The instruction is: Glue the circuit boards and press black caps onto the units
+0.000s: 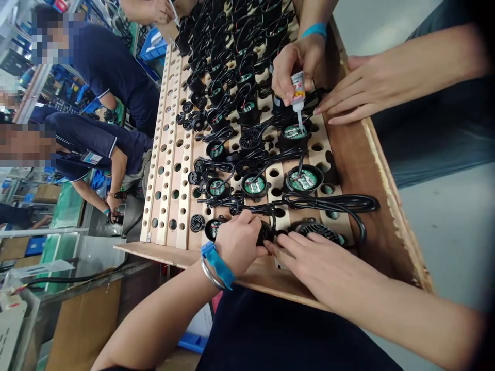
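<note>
My left hand [240, 242], with a blue strap and a metal bangle at the wrist, curls its fingers over a small black round grille cover [265, 233] in the wooden tray's near row. From the right, my right hand [309, 257] reaches in with fingers stretched out, its fingertips touching the same part's edge. Its thumb is hidden. Beside it lies a larger black slotted cover [319, 230]. Just beyond my hands, black round housings with green circuit boards [303, 180] sit open, their black cables [332, 202] coiled alongside.
A co-worker's hand [294, 64] tilts a small glue bottle [298, 95] over a housing; that person's other hand [359, 93] rests at the tray's side. Wooden strips with holes [170, 170] run along the left. The wooden rim [398, 206] borders the right. Other people work at left.
</note>
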Available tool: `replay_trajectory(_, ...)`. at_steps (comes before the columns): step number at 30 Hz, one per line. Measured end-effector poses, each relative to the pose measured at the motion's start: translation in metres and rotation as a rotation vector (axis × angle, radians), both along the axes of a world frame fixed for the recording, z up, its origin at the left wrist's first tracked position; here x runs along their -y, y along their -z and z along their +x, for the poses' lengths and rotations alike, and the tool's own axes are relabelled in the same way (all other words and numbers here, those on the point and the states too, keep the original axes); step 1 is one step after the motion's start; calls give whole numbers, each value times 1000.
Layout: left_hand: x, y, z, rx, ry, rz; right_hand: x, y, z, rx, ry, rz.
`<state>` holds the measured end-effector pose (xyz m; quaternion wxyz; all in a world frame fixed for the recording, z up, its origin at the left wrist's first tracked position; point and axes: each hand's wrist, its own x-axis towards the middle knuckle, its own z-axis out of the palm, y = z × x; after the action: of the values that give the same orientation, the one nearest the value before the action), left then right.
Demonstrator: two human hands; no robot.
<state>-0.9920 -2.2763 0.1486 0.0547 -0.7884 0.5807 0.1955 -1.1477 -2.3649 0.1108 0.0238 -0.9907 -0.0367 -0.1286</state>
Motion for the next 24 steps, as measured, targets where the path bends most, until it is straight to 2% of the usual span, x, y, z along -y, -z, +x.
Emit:
replay_trajectory(10, -2, 6, -2, 0, 23, -25, -5, 3, 7, 2, 35, 95)
replay_trajectory(15, -4, 5, -6, -19, 6, -13, -1, 4, 5, -27, 20, 90)
replay_trajectory(17, -13, 1, -14, -15, -10, -58, 0, 3, 4, -25, 12, 85)
replay_trajectory(20, -37, -3, -31, -34, 16, -213, 1, 2, 3, -35, 19, 105)
replay_trajectory(24, -63, 3, -48, -59, 51, -248, 5, 0, -2, -36, -11, 115)
